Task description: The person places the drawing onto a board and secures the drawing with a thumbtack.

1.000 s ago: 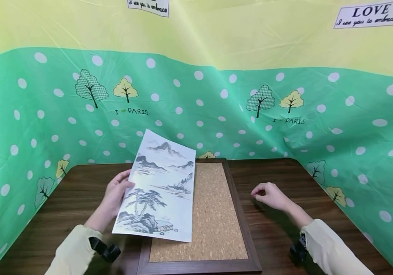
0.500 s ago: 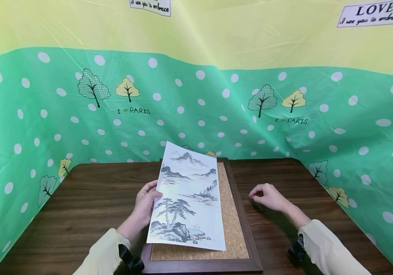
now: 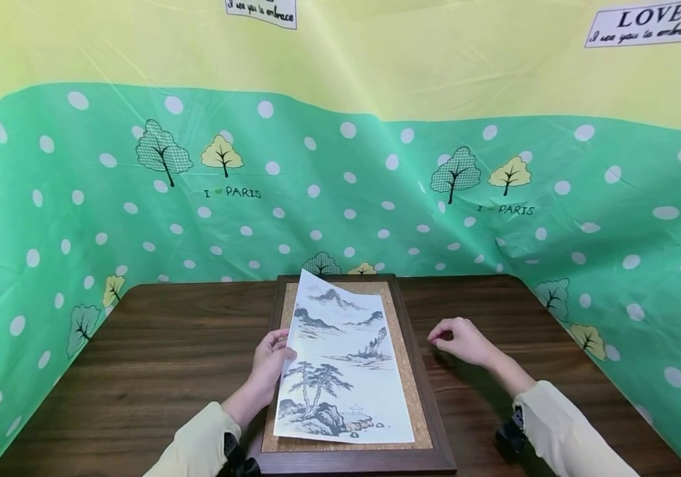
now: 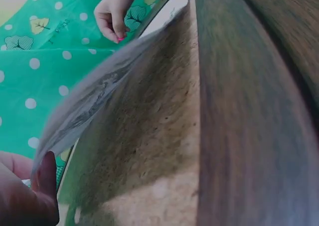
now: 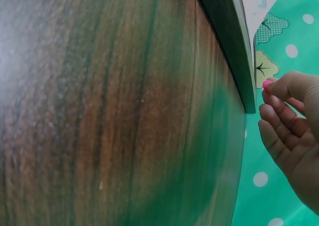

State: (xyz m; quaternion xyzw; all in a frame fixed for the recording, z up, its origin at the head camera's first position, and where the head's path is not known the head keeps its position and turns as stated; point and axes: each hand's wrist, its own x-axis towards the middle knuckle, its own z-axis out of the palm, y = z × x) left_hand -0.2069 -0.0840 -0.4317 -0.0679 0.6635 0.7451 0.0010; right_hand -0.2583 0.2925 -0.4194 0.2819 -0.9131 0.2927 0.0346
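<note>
Cork board [image 3: 413, 404] under paper [image 3: 346, 371]; left hand [image 3: 270, 368] pinches paper's edge, probably leaving its face uncovered; right hand [image 3: 462, 339], apart, pinches pink bit [image 5: 267, 85].

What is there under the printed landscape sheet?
A cork board in a dark frame. Cork shows around the sheet and beneath its lifted left edge; the part farther under is hidden.
</note>
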